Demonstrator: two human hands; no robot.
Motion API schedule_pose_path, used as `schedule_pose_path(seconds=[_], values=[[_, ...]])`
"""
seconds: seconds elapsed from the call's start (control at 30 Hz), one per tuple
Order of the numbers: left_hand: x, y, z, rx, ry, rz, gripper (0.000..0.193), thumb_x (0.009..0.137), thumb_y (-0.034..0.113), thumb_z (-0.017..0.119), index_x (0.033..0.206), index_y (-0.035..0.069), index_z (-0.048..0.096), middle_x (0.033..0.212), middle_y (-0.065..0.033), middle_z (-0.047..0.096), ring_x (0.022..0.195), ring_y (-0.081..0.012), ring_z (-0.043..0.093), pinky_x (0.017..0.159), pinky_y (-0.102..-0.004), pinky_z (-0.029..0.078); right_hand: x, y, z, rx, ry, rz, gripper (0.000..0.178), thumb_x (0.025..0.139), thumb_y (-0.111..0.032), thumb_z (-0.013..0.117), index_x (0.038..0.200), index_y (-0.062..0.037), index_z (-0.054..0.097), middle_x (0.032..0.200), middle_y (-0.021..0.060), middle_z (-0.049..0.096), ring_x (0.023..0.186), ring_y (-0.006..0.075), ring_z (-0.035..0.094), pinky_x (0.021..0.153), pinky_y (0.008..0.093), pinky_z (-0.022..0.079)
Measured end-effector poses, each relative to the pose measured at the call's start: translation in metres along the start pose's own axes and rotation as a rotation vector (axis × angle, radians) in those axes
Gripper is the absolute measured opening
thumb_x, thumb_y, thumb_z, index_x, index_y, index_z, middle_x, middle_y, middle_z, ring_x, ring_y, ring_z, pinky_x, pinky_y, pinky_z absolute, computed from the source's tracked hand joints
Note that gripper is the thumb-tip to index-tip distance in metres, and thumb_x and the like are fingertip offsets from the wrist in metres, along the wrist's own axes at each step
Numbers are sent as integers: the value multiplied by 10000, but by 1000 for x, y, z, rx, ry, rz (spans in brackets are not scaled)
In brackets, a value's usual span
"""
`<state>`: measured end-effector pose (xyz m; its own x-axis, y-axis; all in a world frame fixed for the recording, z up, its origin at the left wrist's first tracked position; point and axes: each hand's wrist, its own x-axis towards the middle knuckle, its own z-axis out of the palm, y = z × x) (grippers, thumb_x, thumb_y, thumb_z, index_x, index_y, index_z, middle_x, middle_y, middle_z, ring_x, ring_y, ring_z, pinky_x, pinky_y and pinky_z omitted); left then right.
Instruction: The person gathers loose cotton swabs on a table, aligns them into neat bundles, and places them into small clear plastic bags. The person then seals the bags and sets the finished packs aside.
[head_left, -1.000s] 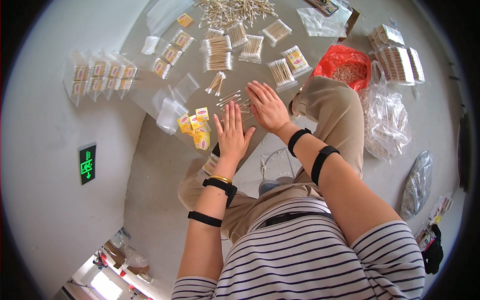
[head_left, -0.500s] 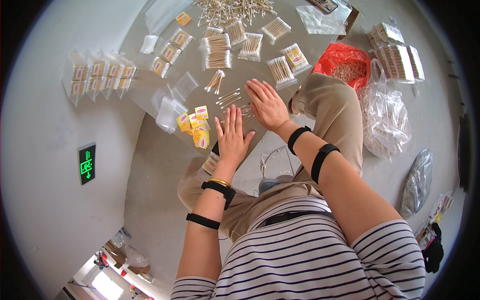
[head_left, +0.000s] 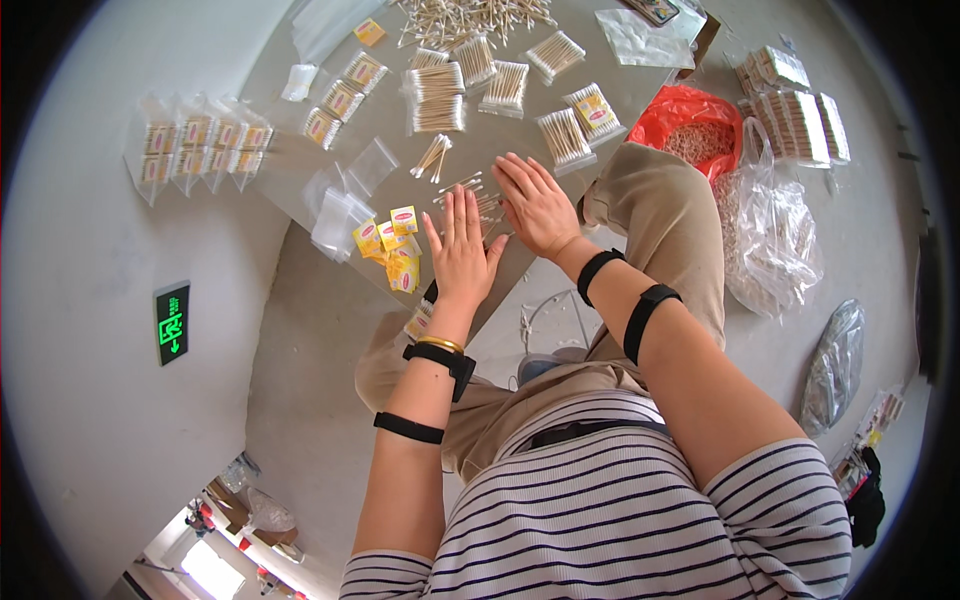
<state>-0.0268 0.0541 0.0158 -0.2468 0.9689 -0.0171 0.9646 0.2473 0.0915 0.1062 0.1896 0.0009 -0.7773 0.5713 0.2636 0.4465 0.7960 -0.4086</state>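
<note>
My left hand (head_left: 462,262) lies flat near the table's front edge, fingers stretched, its tips over a few loose cotton swabs (head_left: 487,201). To its right my right hand (head_left: 541,212) is also flat, fingers long and side by side, at the other end of those swabs. Both palms are hidden. A small bunch of swabs (head_left: 433,158) rests just beyond the left fingertips. Yellow-and-white printed cards (head_left: 402,268) sit in a loose heap left of my left hand, beside flat clear plastic bags (head_left: 340,220).
Farther back on the grey table (head_left: 395,105) are bagged swab packs (head_left: 436,98) and a big swab pile (head_left: 470,20). A red bag of swabs (head_left: 690,130) and a clear bag (head_left: 775,240) stand to the right. Filled packs (head_left: 190,150) line the left edge.
My left hand has slid slightly forward over the loose swabs, covering more of them. My right hand has shifted only a little; both stay flat.
</note>
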Motion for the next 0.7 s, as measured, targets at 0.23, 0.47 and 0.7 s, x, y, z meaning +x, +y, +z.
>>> schedule_pose_path(seconds=[0.23,0.47,0.7], values=[[24,-7,0,4,38,-53,874,1063,611,372,1669,17,165,1749,-138,180,1626,-276,135,1293,-612,9,-1,1,0,-1,6,-6,515,1007,-218,552,1478,-12,527,1545,107,492,1501,264,384,1280,438,281],[25,-6,-6,-66,50,-62,854,1074,606,357,1658,7,188,1651,-153,385,1571,-297,280,1287,-617,3,0,1,1,12,-5,1,536,997,-217,558,1492,-16,513,1553,103,483,1507,261,377,1282,435,278],[4,-15,-29,-319,178,-270,817,1081,573,390,1645,7,215,1486,-146,543,1472,-321,416,1271,-629,-2,0,0,-1,-11,-11,3,539,1003,-227,554,1502,-29,503,1561,93,473,1505,257,381,1283,432,279]])
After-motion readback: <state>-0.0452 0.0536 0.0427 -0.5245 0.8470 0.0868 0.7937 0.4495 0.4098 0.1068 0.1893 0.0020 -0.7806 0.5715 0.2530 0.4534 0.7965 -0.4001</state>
